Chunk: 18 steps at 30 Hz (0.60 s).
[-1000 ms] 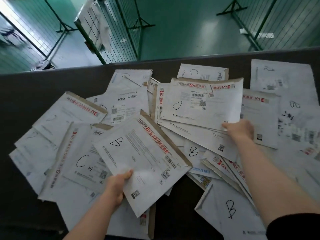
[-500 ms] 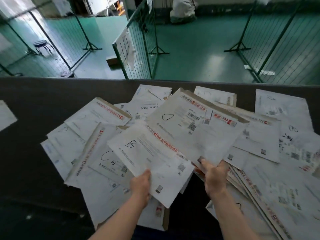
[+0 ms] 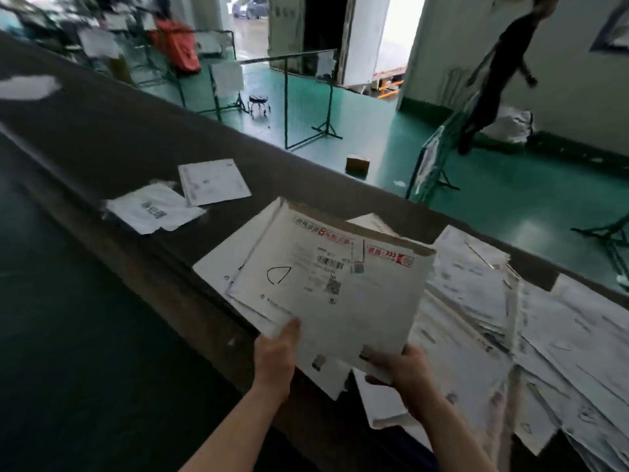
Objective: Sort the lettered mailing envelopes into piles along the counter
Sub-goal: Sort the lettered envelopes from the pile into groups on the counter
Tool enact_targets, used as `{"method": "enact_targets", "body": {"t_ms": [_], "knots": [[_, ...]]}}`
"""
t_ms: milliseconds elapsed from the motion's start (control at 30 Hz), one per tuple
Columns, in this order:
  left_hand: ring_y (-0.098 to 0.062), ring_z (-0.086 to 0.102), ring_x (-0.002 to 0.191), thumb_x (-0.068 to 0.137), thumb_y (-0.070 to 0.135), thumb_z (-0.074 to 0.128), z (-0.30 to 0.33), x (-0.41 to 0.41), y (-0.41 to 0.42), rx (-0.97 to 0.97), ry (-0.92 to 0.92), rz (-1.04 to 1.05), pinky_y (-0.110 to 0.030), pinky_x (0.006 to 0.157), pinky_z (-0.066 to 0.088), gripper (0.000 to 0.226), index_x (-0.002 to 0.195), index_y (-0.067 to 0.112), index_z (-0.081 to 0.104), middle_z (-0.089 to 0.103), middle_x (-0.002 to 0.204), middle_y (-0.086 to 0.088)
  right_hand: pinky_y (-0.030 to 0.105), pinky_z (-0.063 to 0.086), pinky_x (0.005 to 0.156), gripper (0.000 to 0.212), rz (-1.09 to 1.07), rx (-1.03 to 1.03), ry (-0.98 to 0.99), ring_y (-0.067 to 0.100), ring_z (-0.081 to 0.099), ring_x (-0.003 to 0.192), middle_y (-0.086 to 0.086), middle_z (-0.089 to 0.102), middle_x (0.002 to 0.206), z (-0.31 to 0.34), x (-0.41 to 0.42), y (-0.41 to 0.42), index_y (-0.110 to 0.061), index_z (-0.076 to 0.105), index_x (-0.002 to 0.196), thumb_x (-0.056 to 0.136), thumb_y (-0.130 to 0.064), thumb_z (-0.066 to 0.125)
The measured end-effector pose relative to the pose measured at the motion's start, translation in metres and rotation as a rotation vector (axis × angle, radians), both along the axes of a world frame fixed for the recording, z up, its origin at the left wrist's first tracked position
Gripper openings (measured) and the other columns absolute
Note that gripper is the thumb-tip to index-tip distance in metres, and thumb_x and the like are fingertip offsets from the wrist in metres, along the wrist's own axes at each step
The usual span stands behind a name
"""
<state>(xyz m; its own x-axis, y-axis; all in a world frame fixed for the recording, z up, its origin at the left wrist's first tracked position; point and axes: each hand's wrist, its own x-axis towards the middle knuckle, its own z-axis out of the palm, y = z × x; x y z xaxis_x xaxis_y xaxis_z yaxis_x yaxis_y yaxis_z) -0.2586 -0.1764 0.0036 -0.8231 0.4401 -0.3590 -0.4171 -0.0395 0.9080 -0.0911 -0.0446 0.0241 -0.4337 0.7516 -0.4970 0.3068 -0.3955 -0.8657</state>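
Both hands held a small stack of envelopes above the near edge of the dark counter [image 3: 112, 131]. The left hand [image 3: 275, 352] pinched the stack's lower left corner, thumb on top, and the right hand [image 3: 405, 369] gripped its lower right corner. The top envelope [image 3: 337, 294] bore a handwritten D, a barcode and red print; another envelope [image 3: 218, 267] showed beneath it. The unsorted heap [image 3: 510, 335] lay spread toward the counter's right end. Two separate envelopes [image 3: 155, 211] [image 3: 213, 181] lay farther left along the counter, just beside each other.
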Motion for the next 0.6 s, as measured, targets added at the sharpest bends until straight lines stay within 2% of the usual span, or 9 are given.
{"method": "enact_targets", "body": {"t_ms": [100,167,200,300,333,433,533,600], "knots": [[-0.015,0.074,0.087,0.094,0.006,0.070,0.004,-0.069,-0.070,0.054,-0.063,0.133,-0.030,0.074,0.061,0.015,0.104,0.016,0.073,0.078,0.102,-0.003,0.040,0.061,0.062,0.022,0.115,-0.096,0.083,0.031,0.076,0.078,0.014,0.079,0.092,0.006,-0.081,-0.039,0.002,0.069,0.109,0.088,0.004,0.071],[-0.019,0.073,0.095,0.095,0.006,0.068,0.009,-0.108,-0.120,0.028,-0.061,0.153,-0.032,0.081,0.060,0.018,0.107,0.018,0.073,0.076,0.107,-0.004,0.039,0.062,0.059,0.019,0.123,-0.198,0.151,0.032,0.077,0.079,0.016,0.079,0.094,0.014,-0.124,-0.053,0.001,0.066,0.109,0.091,0.005,0.065],[-0.022,0.071,0.101,0.095,0.007,0.067,0.009,-0.126,-0.147,0.002,-0.053,0.154,-0.036,0.087,0.058,0.020,0.110,0.019,0.072,0.075,0.111,-0.004,0.040,0.062,0.061,0.023,0.126,-0.204,0.173,0.033,0.077,0.081,0.017,0.078,0.098,0.017,-0.146,-0.057,-0.002,0.066,0.111,0.089,0.002,0.069],[-0.023,0.069,0.106,0.095,0.006,0.067,0.003,-0.173,-0.223,-0.062,-0.027,0.149,-0.036,0.087,0.056,0.027,0.120,0.017,0.070,0.074,0.115,-0.002,0.044,0.060,0.075,0.068,0.232,-0.023,0.105,0.033,0.073,0.095,0.016,0.072,0.119,0.022,-0.213,-0.064,-0.012,0.062,0.129,0.068,-0.023,0.092],[-0.023,0.069,0.105,0.094,0.006,0.067,0.001,-0.181,-0.240,-0.086,-0.027,0.146,-0.036,0.086,0.056,0.028,0.120,0.017,0.070,0.074,0.115,-0.003,0.041,0.058,0.077,0.071,0.312,0.071,0.038,0.027,0.070,0.097,0.012,0.068,0.124,0.027,-0.230,-0.067,-0.017,0.058,0.136,0.073,-0.024,0.090],[-0.027,0.071,0.104,0.093,0.004,0.068,-0.009,-0.201,-0.279,-0.121,-0.048,0.188,-0.041,0.086,0.057,0.026,0.116,0.015,0.072,0.076,0.111,-0.005,0.028,0.053,0.069,0.057,0.621,0.303,-0.141,0.012,0.067,0.096,-0.002,0.065,0.120,0.030,-0.283,-0.087,-0.029,0.056,0.139,0.088,-0.023,0.079],[-0.027,0.072,0.101,0.092,0.003,0.068,-0.018,-0.222,-0.301,-0.133,-0.093,0.275,-0.039,0.080,0.058,0.024,0.113,0.012,0.073,0.077,0.110,-0.007,0.030,0.056,0.073,0.050,0.775,0.381,-0.232,0.014,0.068,0.096,-0.007,0.063,0.113,0.021,-0.328,-0.114,-0.035,0.057,0.130,0.086,-0.032,0.081],[-0.026,0.073,0.096,0.093,0.003,0.067,-0.022,-0.241,-0.308,-0.142,-0.096,0.330,-0.036,0.075,0.057,0.021,0.111,0.012,0.073,0.077,0.106,-0.007,0.029,0.055,0.069,0.044,0.815,0.402,-0.253,0.013,0.067,0.094,-0.006,0.061,0.111,0.010,-0.357,-0.126,-0.035,0.055,0.124,0.088,-0.034,0.079]]}}
